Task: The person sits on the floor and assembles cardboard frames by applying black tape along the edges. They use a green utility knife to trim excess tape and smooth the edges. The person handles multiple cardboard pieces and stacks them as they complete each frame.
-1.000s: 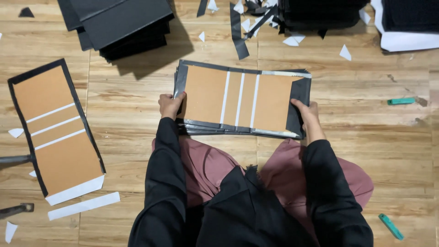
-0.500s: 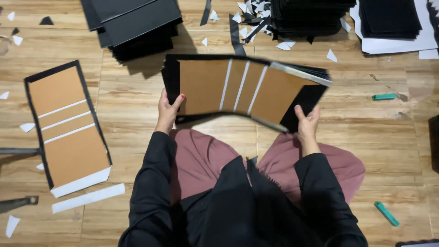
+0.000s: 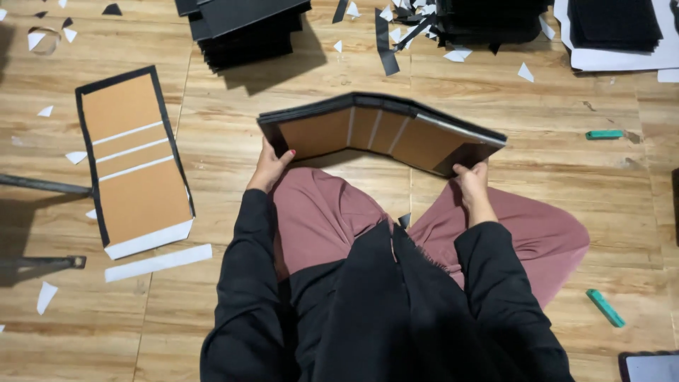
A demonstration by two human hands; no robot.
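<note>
Wooden floor [image 3: 495,106], person seated on it, black sleeves, dusty-rose trousers. Held up over the lap: a large folded cover [image 3: 382,131], black-edged with brown board panels and pale hinge strips showing inside, bent like a shallow tent, spine uppermost, clear of the floor. Left hand [image 3: 271,166] clasps the lower left corner, thumb over the panel, fingers behind; right hand [image 3: 472,182] pinches the lower right edge, fingers closed on the board. To the left, a second cover [image 3: 134,163] lies flat and open, brown side up, a white paper strip [image 3: 158,262] just beside its lower end. Black board stacks [image 3: 244,25] sit at the top edge, another dark stack [image 3: 488,21] to their right. Step in hand, as I judge it: flexing the cover along its hinge creases. Closing it squarely would call for both hands to draw the outer panels together evenly, keeping the edges matched. Two small green cutters, one [image 3: 603,134] far right, one [image 3: 605,308] near the right knee. White scraps [image 3: 525,72] scattered.
</note>
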